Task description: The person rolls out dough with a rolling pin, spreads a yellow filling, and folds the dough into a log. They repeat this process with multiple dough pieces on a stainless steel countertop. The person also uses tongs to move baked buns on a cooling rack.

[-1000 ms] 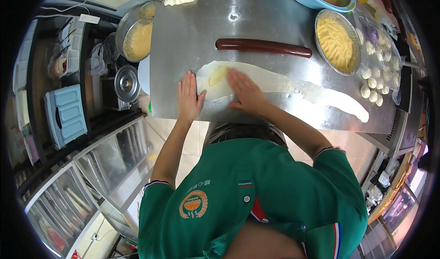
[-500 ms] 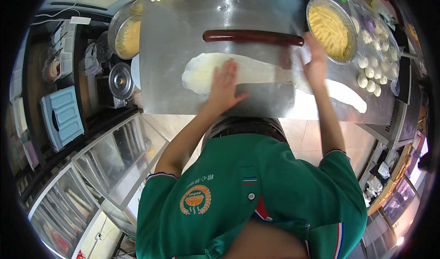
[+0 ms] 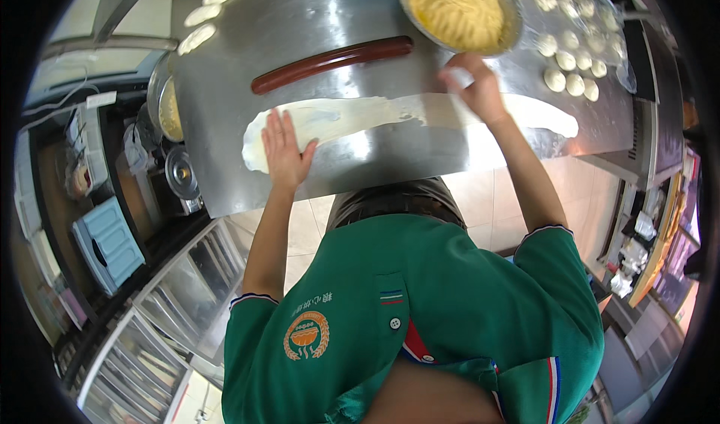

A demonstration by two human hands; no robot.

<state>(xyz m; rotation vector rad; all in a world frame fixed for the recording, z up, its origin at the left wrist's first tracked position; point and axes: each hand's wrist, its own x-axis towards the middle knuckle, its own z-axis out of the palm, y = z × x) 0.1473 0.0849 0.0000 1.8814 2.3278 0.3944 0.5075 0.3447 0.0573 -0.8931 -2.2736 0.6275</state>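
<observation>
- we see our left hand pressed flat on the left end of the dough strip, fingers spread apart
- our right hand sits on the strip right of its middle; fingers curled together around a small pale lump; we cannot tell how tight
- dough strip lies long and thin across the steel worktop, close to its near edge
- rolling pin lies just behind the strip, apart from both hands
- bowl of yellow filling just beyond the right hand; dough balls toward the right edge
</observation>
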